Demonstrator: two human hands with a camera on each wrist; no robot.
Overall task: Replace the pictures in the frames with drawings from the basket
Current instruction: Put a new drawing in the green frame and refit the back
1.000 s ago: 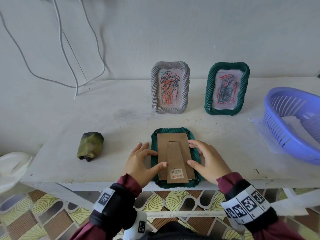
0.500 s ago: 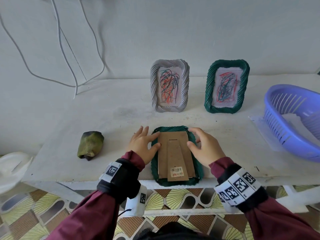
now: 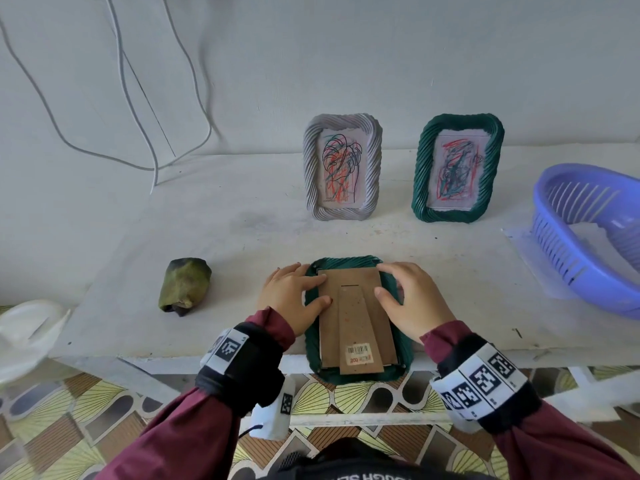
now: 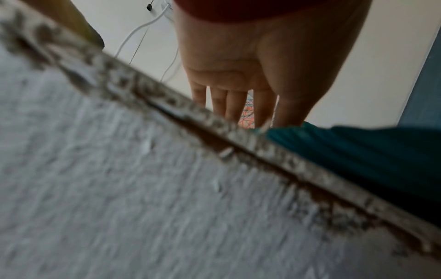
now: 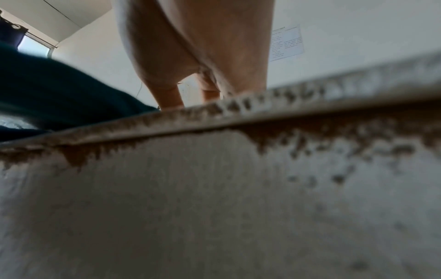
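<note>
A dark green frame (image 3: 405,348) lies face down at the table's front edge, its brown cardboard back (image 3: 353,306) and stand facing up. My left hand (image 3: 294,296) rests on the frame's left rim, thumb and forefinger touching the cardboard's left edge. My right hand (image 3: 408,299) lies over the upper right corner, thumb on the cardboard. Both hands have straight, relaxed fingers. In the left wrist view the left hand (image 4: 241,79) shows extended fingers above the green frame (image 4: 358,151). The right wrist view shows the right hand (image 5: 190,56) from below the table edge.
A grey frame (image 3: 343,173) and a green frame (image 3: 457,168) with scribble drawings stand at the back. A purple basket (image 3: 568,271) with paper sits at the right. A crumpled green-brown lump (image 3: 185,285) lies at the left. A white object (image 3: 27,334) is beyond the table's left end.
Both hands slid away from me along the face-down frame, from its middle to its upper edge. The frame stays in place.
</note>
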